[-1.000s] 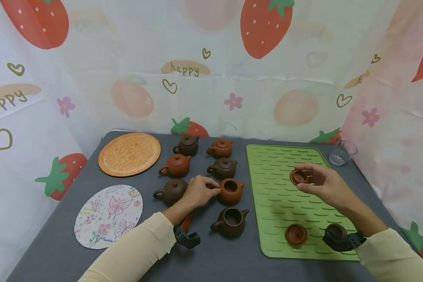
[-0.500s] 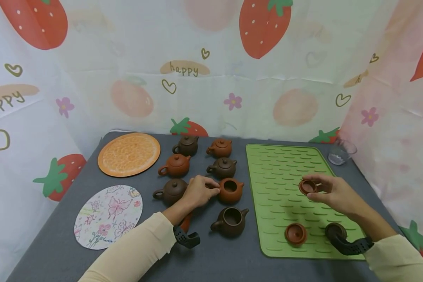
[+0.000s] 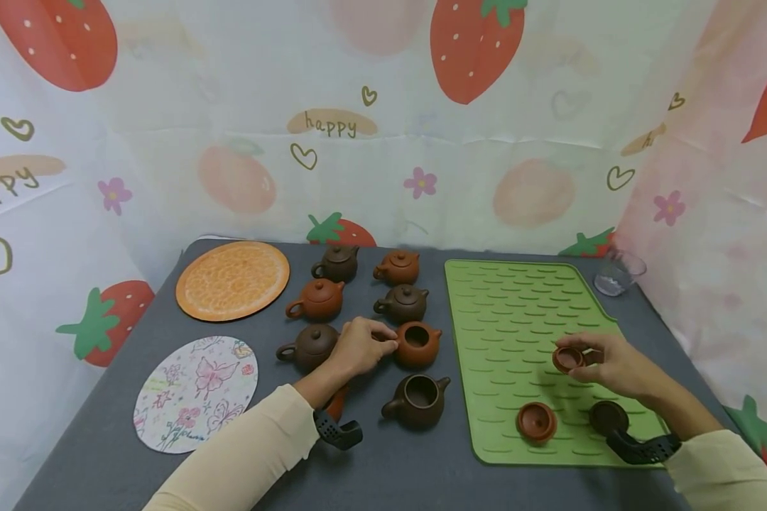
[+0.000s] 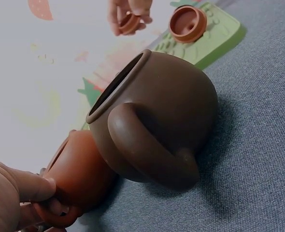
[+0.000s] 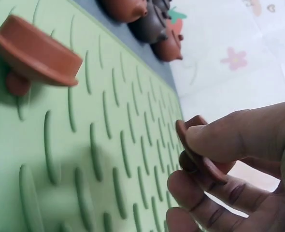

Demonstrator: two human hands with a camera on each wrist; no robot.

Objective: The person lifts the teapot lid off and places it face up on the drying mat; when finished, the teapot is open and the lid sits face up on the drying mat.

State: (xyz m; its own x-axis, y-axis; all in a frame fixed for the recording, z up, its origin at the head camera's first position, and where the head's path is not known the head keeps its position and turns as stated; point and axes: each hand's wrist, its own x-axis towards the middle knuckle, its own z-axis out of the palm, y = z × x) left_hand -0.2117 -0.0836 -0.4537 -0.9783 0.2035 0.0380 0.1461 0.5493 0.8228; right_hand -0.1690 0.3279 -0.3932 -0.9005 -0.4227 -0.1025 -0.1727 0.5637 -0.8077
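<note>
My left hand (image 3: 363,348) pinches the handle of an open reddish clay teapot (image 3: 419,346), which stands on the table. In the left wrist view the thumb (image 4: 34,186) presses on that handle. A dark brown lidless teapot (image 3: 422,403) stands just nearer. My right hand (image 3: 613,363) holds a reddish teapot lid (image 3: 569,360) by its rim, hollow side up, above the green mat (image 3: 511,341). In the right wrist view the lid (image 5: 200,150) is between thumb and fingers. Another reddish lid (image 3: 537,423) lies upturned on the mat, with a dark lid (image 3: 608,417) beside it.
Several lidded teapots, such as a dark one (image 3: 313,346) and a reddish one (image 3: 319,299), stand left of and behind the open ones. A glass pitcher (image 3: 616,273) sits at the back right. An orange round mat (image 3: 233,280) and a butterfly-patterned mat (image 3: 194,394) lie left.
My right hand has moved nearer and to the right, lower over the green mat, carrying the reddish lid. The left hand stays on the teapot handle.
</note>
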